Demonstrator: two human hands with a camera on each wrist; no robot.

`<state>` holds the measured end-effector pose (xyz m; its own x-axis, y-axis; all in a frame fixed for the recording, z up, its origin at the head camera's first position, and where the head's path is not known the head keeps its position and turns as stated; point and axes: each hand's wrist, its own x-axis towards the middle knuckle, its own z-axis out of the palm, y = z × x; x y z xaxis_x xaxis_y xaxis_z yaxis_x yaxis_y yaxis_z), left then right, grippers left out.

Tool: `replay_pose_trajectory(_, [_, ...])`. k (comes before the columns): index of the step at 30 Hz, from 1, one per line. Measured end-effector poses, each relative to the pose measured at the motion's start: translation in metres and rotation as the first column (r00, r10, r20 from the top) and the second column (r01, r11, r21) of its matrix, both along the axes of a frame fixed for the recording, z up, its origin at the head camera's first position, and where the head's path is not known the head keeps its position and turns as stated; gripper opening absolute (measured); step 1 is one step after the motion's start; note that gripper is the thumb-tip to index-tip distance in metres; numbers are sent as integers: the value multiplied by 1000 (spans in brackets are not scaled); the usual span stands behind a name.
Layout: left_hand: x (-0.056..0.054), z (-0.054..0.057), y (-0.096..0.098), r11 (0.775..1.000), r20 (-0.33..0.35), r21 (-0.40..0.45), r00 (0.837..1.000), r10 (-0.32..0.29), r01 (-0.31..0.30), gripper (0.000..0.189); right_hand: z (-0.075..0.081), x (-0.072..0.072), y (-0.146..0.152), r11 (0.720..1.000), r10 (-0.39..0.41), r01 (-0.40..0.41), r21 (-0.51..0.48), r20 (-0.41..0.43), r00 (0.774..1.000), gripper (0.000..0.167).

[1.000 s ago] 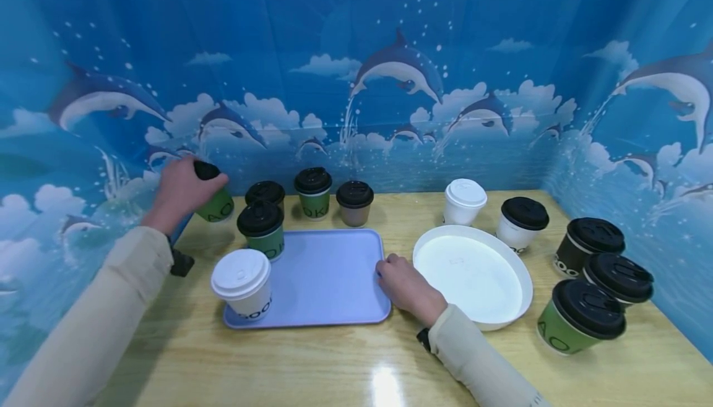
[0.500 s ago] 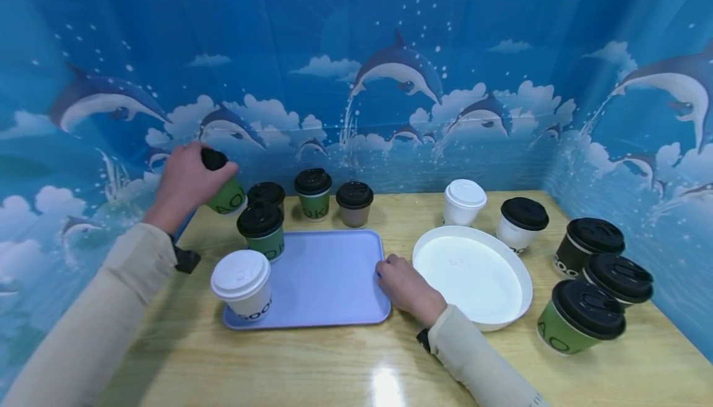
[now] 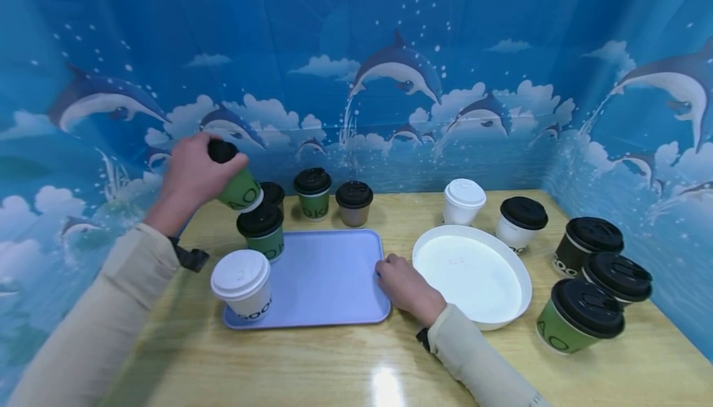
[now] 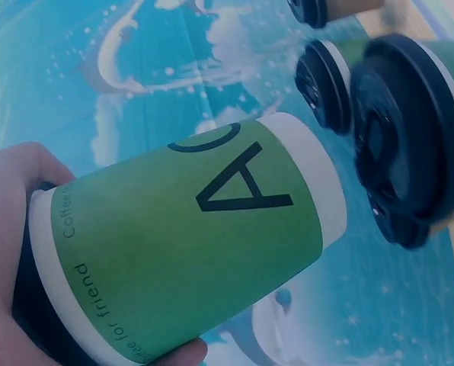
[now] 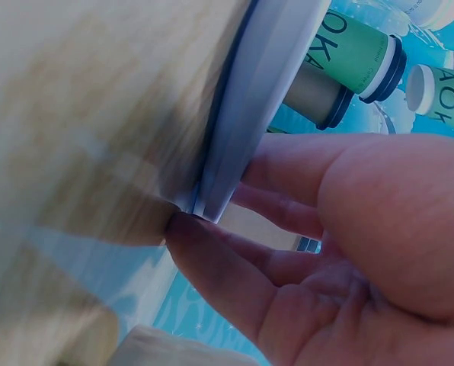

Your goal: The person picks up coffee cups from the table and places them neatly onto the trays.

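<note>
My left hand [image 3: 195, 172] grips a green paper coffee cup [image 4: 189, 236] around its black-lid end. That cup hangs tilted in the air, its white base close over another green cup [image 3: 266, 243] with a black lid, standing on the lilac tray [image 3: 328, 277]. A white cup [image 3: 245, 299] with a white lid stands at the tray's front left corner. At the tray's right edge, my right hand [image 3: 409, 289] pinches the rim; the right wrist view shows fingers and thumb [image 5: 219, 267] on either side of it.
Behind the tray stand a black-lidded cup [image 3: 273, 195], a green cup [image 3: 314, 200] and a grey-brown cup [image 3: 354, 209]. A round white tray [image 3: 526, 295] lies to the right. Past it stand two white cups, a black cup [image 3: 579, 252] and a green cup [image 3: 574, 326]. A dolphin-print curtain [image 3: 356, 54] hangs behind.
My left hand has lifted the green cup and carried it right, toward the cup on the tray, tilting it more. The right hand has stayed on the tray's edge.
</note>
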<state>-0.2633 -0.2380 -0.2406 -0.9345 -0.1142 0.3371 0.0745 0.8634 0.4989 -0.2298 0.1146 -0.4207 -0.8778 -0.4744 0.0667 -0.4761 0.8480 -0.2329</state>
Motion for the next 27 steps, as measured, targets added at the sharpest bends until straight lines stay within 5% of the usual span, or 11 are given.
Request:
replay_pose_trajectory(14, [14, 7, 35, 996, 30, -25, 996, -88, 89, 62, -1, -2, 0, 1000, 0, 0, -8, 10, 1000, 16])
replay_pose_trajectory(27, [17, 1, 48, 987, 91, -35, 984, -152, 156, 62, 1, 0, 0, 1000, -4, 4, -2, 14, 1000, 16])
